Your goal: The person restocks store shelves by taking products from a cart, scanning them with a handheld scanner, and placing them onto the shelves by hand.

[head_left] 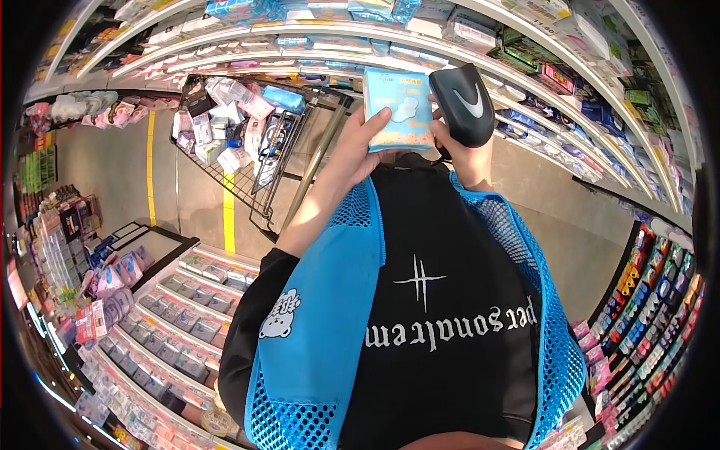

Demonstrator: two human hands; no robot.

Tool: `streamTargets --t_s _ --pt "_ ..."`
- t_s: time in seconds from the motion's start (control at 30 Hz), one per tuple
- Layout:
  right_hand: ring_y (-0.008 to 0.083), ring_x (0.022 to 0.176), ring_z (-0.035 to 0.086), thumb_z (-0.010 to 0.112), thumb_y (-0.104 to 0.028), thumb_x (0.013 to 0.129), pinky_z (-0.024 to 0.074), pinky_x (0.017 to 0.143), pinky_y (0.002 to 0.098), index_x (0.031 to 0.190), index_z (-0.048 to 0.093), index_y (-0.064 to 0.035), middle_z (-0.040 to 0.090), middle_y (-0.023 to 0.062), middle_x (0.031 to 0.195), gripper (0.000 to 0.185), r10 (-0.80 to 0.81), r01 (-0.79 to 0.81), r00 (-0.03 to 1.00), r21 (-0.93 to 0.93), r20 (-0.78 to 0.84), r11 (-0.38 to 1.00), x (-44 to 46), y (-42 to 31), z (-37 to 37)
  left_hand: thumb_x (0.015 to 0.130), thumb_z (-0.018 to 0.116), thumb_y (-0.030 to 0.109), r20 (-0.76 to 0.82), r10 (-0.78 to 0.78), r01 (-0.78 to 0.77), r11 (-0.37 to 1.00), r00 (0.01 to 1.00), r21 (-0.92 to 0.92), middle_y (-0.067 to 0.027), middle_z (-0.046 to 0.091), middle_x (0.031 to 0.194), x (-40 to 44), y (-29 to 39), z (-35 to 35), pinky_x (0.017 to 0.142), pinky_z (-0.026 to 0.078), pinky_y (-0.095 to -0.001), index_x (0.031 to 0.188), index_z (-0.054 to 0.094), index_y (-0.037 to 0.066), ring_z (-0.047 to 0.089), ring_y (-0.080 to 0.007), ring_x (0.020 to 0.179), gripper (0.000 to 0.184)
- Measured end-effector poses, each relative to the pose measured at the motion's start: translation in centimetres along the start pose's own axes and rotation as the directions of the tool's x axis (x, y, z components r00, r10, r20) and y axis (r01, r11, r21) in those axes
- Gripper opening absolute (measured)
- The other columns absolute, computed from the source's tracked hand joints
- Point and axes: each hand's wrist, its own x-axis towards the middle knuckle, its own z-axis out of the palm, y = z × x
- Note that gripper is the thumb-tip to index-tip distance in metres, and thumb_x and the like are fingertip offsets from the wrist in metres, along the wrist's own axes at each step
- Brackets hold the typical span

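Observation:
My left hand (361, 144) is closed around the left side of a light blue packet (399, 112), its thumb lying across the front. The packet is held upright and shows a white puffy picture, yellow print and a pale orange lower edge. My right hand (466, 156) grips a black rounded handheld device (463, 105) marked with a white swoosh. The device stands just right of the packet, close beside its edge. Its underside and most of my right fingers are hidden behind it.
A black wire shopping cart (259, 196) full of packaged goods stands to the left. Stocked shelves (330, 46) run across the front and right. A tiered display (169, 300) is at lower left, and racks of colourful small items (645, 292) stand at right.

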Motion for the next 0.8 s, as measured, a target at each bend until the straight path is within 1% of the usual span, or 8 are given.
streamTargets --t_s 0.07,0.13,0.27,0.43,0.5,0.6,0.67,0.8 --pt "0.0111 0.080 0.063 0.075 -0.004 0.084 0.0508 0.074 0.0273 0.106 0.068 -0.0014 0.071 0.0036 0.090 0.023 -0.061 0.061 0.998 -0.014 -0.001 0.998 0.3 -0.1 -0.3 0.104 0.047 0.030 -0.071 0.076 -0.069 0.992 0.995 0.105 -0.0193 0.048 0.143 0.4 0.0 -0.2 0.102 0.051 -0.0503 0.148 0.029 0.000 0.054 -0.0342 0.128 0.057" --pt "0.0086 0.076 0.061 0.072 -0.005 0.086 0.0496 0.067 0.0247 0.111 0.068 -0.0023 0.073 0.0037 0.089 0.025 0.053 -0.052 0.998 -0.009 0.034 0.999 0.3 -0.4 -1.0 0.105 0.044 0.030 -0.102 0.053 -0.058 0.997 0.993 -0.045 -0.0187 0.048 0.143 0.3 0.3 -0.3 0.103 0.049 -0.0524 0.148 0.030 0.000 0.054 -0.0347 0.127 0.054" --pt "0.0073 0.075 0.061 0.072 -0.003 0.086 0.0485 0.064 0.0235 0.112 0.067 -0.0017 0.073 0.0055 0.095 0.027 -0.025 0.022 0.997 0.044 0.071 0.999 0.2 -1.0 -0.6 0.106 0.040 0.032 -0.024 -0.020 0.013 0.965 1.000 -0.263 -0.0186 0.048 0.143 1.3 0.0 -1.3 0.104 0.047 -0.0547 0.147 0.033 0.001 0.054 -0.0341 0.127 0.052" --pt "0.0136 0.092 0.066 0.074 0.000 0.081 0.0520 0.081 0.0287 0.115 0.065 -0.0002 0.071 0.0092 0.107 0.035 -0.031 0.031 0.987 0.001 0.155 1.000 0.1 -1.3 -1.0 0.107 0.032 0.042 0.070 -0.054 0.058 0.997 0.996 -0.053 -0.0158 0.055 0.137 2.3 0.1 -0.5 0.101 0.048 -0.0528 0.143 0.040 0.001 0.057 -0.0294 0.124 0.056" --pt "0.0123 0.082 0.063 0.071 0.002 0.082 0.0516 0.074 0.0271 0.123 0.060 0.0008 0.070 0.0099 0.110 0.043 -0.080 0.104 0.980 -0.126 0.184 0.987 0.4 -0.1 -1.6 0.106 0.031 0.049 0.082 -0.080 0.082 0.996 0.993 -0.023 -0.0139 0.058 0.134 2.5 0.3 -0.4 0.100 0.049 -0.0492 0.142 0.043 0.002 0.059 -0.0265 0.121 0.060" --pt "0.0139 0.088 0.063 0.073 0.000 0.081 0.0512 0.080 0.0282 0.127 0.057 0.0016 0.068 0.0101 0.113 0.049 -0.127 0.171 0.969 -0.199 0.214 0.965 0.1 0.2 -1.5 0.100 0.038 0.062 -0.002 -0.103 0.103 0.991 0.995 0.091 -0.0105 0.062 0.127 2.5 0.0 -0.4 0.094 0.052 -0.0381 0.138 0.049 0.007 0.062 -0.0200 0.113 0.068" --pt "0.0171 0.107 0.062 0.079 -0.004 0.077 0.0477 0.094 0.0315 0.126 0.058 0.0024 0.067 0.0102 0.118 0.053 -0.072 0.128 0.963 -0.203 0.259 0.971 -0.1 0.1 -1.7 0.101 0.042 0.056 -0.075 -0.048 0.059 0.987 0.996 0.150 -0.0094 0.065 0.120 2.7 0.1 0.1 0.092 0.052 -0.0364 0.133 0.052 0.004 0.064 -0.0183 0.108 0.062" --pt "0.0163 0.098 0.065 0.078 -0.002 0.076 0.0508 0.087 0.0306 0.122 0.060 0.0017 0.070 0.0104 0.109 0.049 -0.049 0.082 0.974 -0.141 0.223 0.987 0.1 0.0 -1.5 0.097 0.055 0.036 -0.039 0.004 0.002 0.989 0.999 0.148 -0.0115 0.063 0.119 3.9 0.5 -1.6 0.093 0.051 -0.0360 0.133 0.048 0.001 0.064 -0.0193 0.109 0.050"
